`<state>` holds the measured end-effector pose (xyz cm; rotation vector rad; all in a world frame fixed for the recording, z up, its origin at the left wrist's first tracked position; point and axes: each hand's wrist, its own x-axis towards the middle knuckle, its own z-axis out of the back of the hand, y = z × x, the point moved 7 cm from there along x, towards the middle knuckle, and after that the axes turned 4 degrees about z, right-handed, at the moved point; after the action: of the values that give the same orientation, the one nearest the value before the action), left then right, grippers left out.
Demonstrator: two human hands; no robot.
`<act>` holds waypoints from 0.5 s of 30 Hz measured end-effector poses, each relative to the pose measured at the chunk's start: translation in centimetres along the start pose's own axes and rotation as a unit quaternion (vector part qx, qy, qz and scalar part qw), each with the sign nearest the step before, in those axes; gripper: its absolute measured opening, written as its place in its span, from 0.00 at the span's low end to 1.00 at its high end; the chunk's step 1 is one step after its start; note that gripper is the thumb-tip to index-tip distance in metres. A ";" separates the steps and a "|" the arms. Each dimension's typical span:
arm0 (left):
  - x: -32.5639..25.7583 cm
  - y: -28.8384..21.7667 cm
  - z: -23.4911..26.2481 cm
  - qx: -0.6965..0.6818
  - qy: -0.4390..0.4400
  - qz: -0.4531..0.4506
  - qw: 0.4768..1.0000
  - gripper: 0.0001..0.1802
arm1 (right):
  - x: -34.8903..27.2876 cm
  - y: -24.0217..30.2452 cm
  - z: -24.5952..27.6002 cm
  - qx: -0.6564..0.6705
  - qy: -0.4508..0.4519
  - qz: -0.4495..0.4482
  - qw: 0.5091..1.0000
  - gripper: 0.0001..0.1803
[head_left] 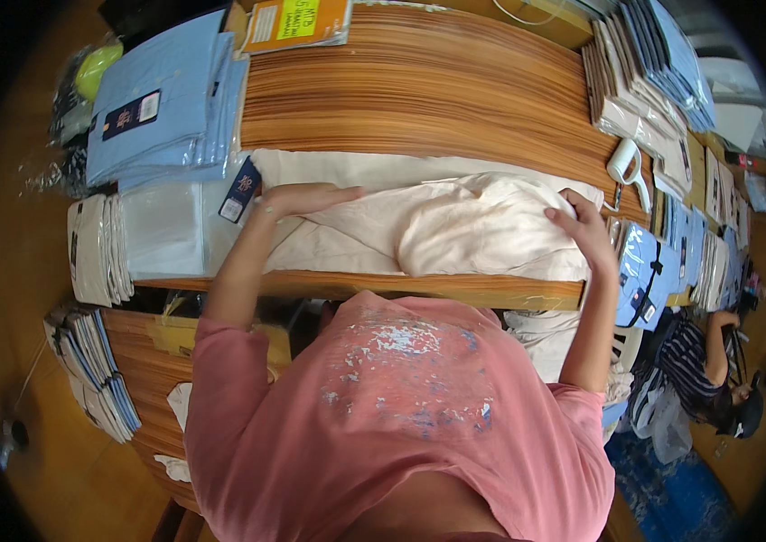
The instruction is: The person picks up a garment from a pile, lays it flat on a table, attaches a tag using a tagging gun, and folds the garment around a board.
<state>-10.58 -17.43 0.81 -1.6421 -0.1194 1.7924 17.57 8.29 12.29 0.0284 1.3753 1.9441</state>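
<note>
A long cream garment (347, 239) lies sideways across the table before me. Its right part is bunched into a loose, rounded heap, so its exact kind is hard to tell. My left hand (315, 198) rests flat on the left part, fingers stretched out together and pointing right. At the heap's right edge, my right hand (584, 228) touches the cloth with thumb and fingers apart. A navy hang tag (239, 191) lies at the garment's left end, beside clear plastic bags (164, 230).
Light blue folded shirts in plastic (162, 99) are piled at the far left, near an orange notebook (297, 27). Bagged cream garments (98, 248) stand left. A white tag gun or roller-like tool (629, 167) lies right, by more stacks (636, 108). Another person (695, 361) is at far right.
</note>
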 end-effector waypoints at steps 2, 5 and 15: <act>-0.6 0.0 1.5 0.096 0.033 0.052 0.993 0.33 | 1.0 -8.7 0.9 -0.005 -0.058 -0.051 0.997 0.07; -3.5 1.1 4.0 0.274 -0.313 -0.075 0.906 0.23 | 1.9 -10.5 0.6 0.041 -0.067 -0.029 0.996 0.05; -5.7 1.4 4.3 0.243 -0.561 -0.063 0.789 0.12 | 1.8 -8.4 0.7 -0.280 -0.232 0.101 0.926 0.12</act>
<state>-15.28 -19.96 5.79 -0.0617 -0.2535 2.2042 21.14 11.19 5.02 0.3467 0.5007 2.2503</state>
